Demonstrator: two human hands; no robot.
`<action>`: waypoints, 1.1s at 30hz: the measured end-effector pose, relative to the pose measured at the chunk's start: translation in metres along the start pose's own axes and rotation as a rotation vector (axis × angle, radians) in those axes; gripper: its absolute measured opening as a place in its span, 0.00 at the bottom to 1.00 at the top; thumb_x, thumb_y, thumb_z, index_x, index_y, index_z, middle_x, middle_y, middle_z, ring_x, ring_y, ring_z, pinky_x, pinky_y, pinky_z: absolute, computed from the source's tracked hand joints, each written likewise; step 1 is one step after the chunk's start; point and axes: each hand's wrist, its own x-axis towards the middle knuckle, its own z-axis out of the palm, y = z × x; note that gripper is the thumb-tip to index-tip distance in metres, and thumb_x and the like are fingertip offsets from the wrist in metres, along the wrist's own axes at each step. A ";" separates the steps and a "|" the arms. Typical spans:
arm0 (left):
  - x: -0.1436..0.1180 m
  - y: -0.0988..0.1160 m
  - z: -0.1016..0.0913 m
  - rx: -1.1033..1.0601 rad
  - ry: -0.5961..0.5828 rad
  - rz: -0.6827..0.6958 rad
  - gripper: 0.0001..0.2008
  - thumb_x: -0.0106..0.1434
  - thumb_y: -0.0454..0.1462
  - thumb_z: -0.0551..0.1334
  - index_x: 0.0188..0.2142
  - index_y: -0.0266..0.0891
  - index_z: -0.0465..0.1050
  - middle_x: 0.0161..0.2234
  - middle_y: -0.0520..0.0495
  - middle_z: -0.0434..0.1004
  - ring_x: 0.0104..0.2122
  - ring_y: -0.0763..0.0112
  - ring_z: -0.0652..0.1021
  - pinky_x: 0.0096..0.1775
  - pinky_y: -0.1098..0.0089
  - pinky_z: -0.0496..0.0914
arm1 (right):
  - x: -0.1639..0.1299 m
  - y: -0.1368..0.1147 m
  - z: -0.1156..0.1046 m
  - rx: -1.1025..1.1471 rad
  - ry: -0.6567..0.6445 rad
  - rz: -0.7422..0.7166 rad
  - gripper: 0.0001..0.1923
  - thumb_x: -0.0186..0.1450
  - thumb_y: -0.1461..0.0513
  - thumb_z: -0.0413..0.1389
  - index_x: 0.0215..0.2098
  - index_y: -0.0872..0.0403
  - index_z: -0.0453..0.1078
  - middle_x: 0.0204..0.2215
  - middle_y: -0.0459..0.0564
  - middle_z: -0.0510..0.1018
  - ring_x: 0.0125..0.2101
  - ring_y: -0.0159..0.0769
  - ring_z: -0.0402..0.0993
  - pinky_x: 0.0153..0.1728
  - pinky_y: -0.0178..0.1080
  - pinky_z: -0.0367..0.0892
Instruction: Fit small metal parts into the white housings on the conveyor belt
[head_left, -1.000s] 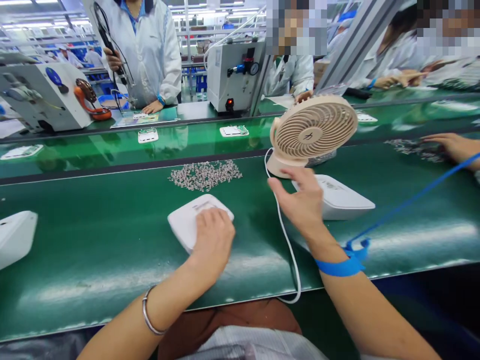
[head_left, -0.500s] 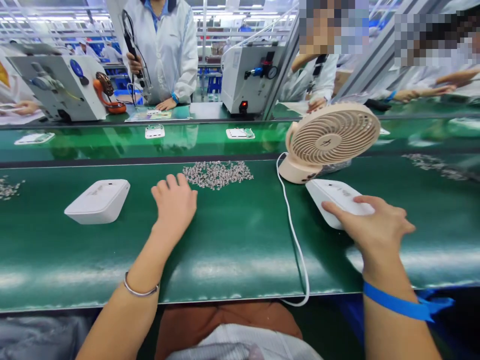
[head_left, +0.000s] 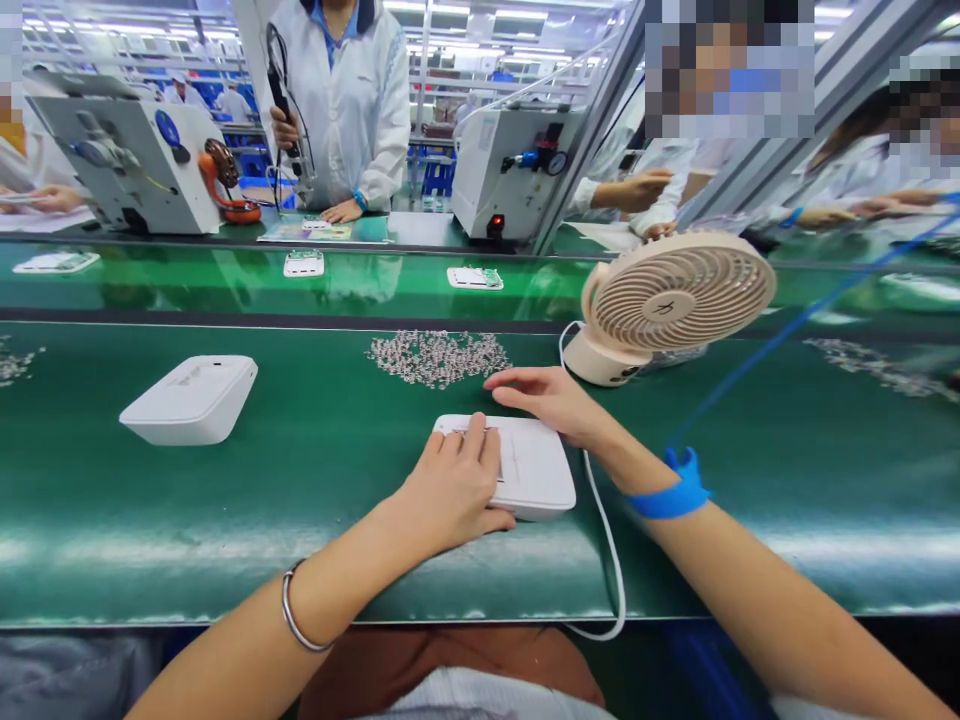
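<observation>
Resting flat on the white housing (head_left: 525, 465), the left hand (head_left: 454, 490) covers its 8 o'clock corner, fingers spread; the right hand (head_left: 551, 400), fingers extended, touches its 12 o'clock edge; long axis runs 10 to 4 o'clock; screw pile (head_left: 437, 356) beyond at 11.

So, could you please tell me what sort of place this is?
Most likely an electronics assembly line: a long green conveyor belt carrying white plastic housings, a pile of small screws, and workers in white coats across it.

Beige fan (head_left: 675, 300); screw pile (head_left: 437, 356) — second casing (head_left: 190, 398).
</observation>
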 end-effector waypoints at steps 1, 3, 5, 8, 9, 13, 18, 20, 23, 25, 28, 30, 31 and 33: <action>0.000 0.000 0.001 0.009 0.007 -0.004 0.42 0.51 0.54 0.63 0.56 0.26 0.57 0.59 0.29 0.56 0.51 0.53 0.68 0.48 0.61 0.64 | 0.014 0.003 0.002 0.005 -0.029 -0.001 0.23 0.52 0.48 0.61 0.37 0.57 0.73 0.36 0.54 0.75 0.37 0.45 0.70 0.39 0.43 0.67; -0.001 0.001 0.002 0.025 0.019 -0.006 0.42 0.51 0.54 0.63 0.56 0.25 0.57 0.58 0.28 0.57 0.49 0.53 0.69 0.47 0.61 0.64 | 0.038 0.010 0.010 -0.033 -0.097 -0.063 0.20 0.51 0.51 0.60 0.36 0.58 0.74 0.33 0.51 0.75 0.34 0.40 0.70 0.37 0.40 0.65; -0.002 0.000 0.002 0.034 0.026 -0.003 0.43 0.50 0.54 0.64 0.55 0.24 0.58 0.58 0.28 0.57 0.47 0.53 0.70 0.46 0.61 0.64 | 0.057 0.015 0.019 -0.128 -0.142 -0.130 0.17 0.54 0.55 0.58 0.37 0.58 0.74 0.30 0.48 0.74 0.30 0.35 0.68 0.33 0.36 0.64; -0.003 -0.003 -0.004 -0.010 0.004 0.002 0.44 0.49 0.57 0.63 0.54 0.25 0.60 0.57 0.29 0.59 0.46 0.53 0.70 0.46 0.60 0.64 | 0.073 0.017 0.030 -0.306 -0.189 -0.185 0.12 0.56 0.62 0.55 0.37 0.58 0.74 0.23 0.44 0.71 0.23 0.30 0.63 0.27 0.33 0.59; -0.002 -0.005 -0.007 -0.046 -0.013 -0.009 0.44 0.49 0.59 0.61 0.53 0.26 0.61 0.56 0.31 0.60 0.46 0.53 0.69 0.46 0.60 0.64 | 0.076 0.017 0.032 -0.359 -0.195 -0.208 0.11 0.56 0.64 0.55 0.36 0.58 0.74 0.21 0.43 0.69 0.22 0.29 0.62 0.26 0.33 0.59; -0.002 -0.015 -0.020 -0.188 -0.070 -0.122 0.37 0.56 0.58 0.55 0.53 0.30 0.61 0.56 0.35 0.60 0.50 0.51 0.65 0.49 0.56 0.62 | 0.077 0.014 0.036 -0.512 -0.192 -0.356 0.08 0.57 0.69 0.54 0.34 0.58 0.73 0.22 0.44 0.68 0.23 0.30 0.62 0.27 0.32 0.59; 0.000 -0.025 -0.027 -0.300 -0.123 -0.195 0.34 0.57 0.52 0.58 0.54 0.31 0.60 0.57 0.38 0.61 0.53 0.49 0.61 0.51 0.53 0.58 | 0.069 0.011 0.038 -0.550 -0.231 -0.481 0.09 0.59 0.68 0.54 0.38 0.56 0.73 0.28 0.47 0.67 0.26 0.31 0.64 0.29 0.33 0.61; 0.002 -0.027 -0.026 -0.354 -0.140 -0.206 0.34 0.55 0.52 0.60 0.54 0.32 0.60 0.56 0.39 0.62 0.53 0.49 0.61 0.52 0.52 0.58 | 0.069 0.011 0.038 -0.573 -0.243 -0.497 0.08 0.60 0.68 0.53 0.35 0.56 0.73 0.27 0.47 0.66 0.26 0.31 0.65 0.29 0.33 0.60; 0.003 -0.029 -0.024 -0.422 -0.149 -0.203 0.33 0.54 0.52 0.60 0.53 0.35 0.62 0.54 0.40 0.65 0.52 0.52 0.64 0.51 0.54 0.59 | 0.071 0.014 0.038 -0.583 -0.241 -0.504 0.06 0.59 0.69 0.53 0.31 0.57 0.72 0.26 0.47 0.65 0.26 0.31 0.64 0.29 0.33 0.59; 0.004 -0.030 -0.022 -0.424 -0.137 -0.195 0.30 0.56 0.51 0.60 0.53 0.35 0.62 0.52 0.41 0.67 0.50 0.54 0.66 0.51 0.55 0.59 | 0.072 0.017 0.039 -0.577 -0.217 -0.493 0.06 0.58 0.69 0.52 0.31 0.57 0.71 0.26 0.46 0.66 0.25 0.31 0.63 0.29 0.33 0.59; 0.006 -0.029 -0.019 -0.348 -0.121 -0.206 0.25 0.60 0.46 0.57 0.52 0.35 0.62 0.51 0.42 0.68 0.49 0.56 0.67 0.51 0.56 0.60 | 0.074 0.018 0.041 -0.572 -0.189 -0.483 0.05 0.58 0.68 0.52 0.29 0.57 0.69 0.25 0.46 0.65 0.24 0.31 0.62 0.28 0.33 0.58; 0.006 -0.029 -0.021 -0.264 -0.130 -0.244 0.21 0.61 0.42 0.55 0.52 0.35 0.62 0.48 0.42 0.69 0.47 0.56 0.69 0.48 0.57 0.62 | 0.073 0.017 0.040 -0.566 -0.175 -0.485 0.04 0.57 0.67 0.51 0.25 0.57 0.67 0.24 0.46 0.65 0.24 0.31 0.62 0.27 0.33 0.57; 0.006 -0.030 -0.022 -0.231 -0.138 -0.271 0.21 0.61 0.41 0.55 0.52 0.36 0.62 0.46 0.42 0.70 0.45 0.56 0.70 0.46 0.58 0.63 | 0.072 0.017 0.039 -0.552 -0.163 -0.478 0.05 0.57 0.66 0.51 0.24 0.57 0.66 0.23 0.46 0.65 0.24 0.31 0.62 0.27 0.33 0.57; 0.006 -0.031 -0.027 -0.190 -0.159 -0.349 0.24 0.61 0.40 0.55 0.55 0.35 0.57 0.42 0.42 0.72 0.42 0.56 0.72 0.42 0.59 0.65 | 0.066 0.018 0.032 -0.493 -0.089 -0.439 0.07 0.58 0.63 0.49 0.23 0.56 0.64 0.22 0.46 0.66 0.23 0.31 0.61 0.27 0.33 0.57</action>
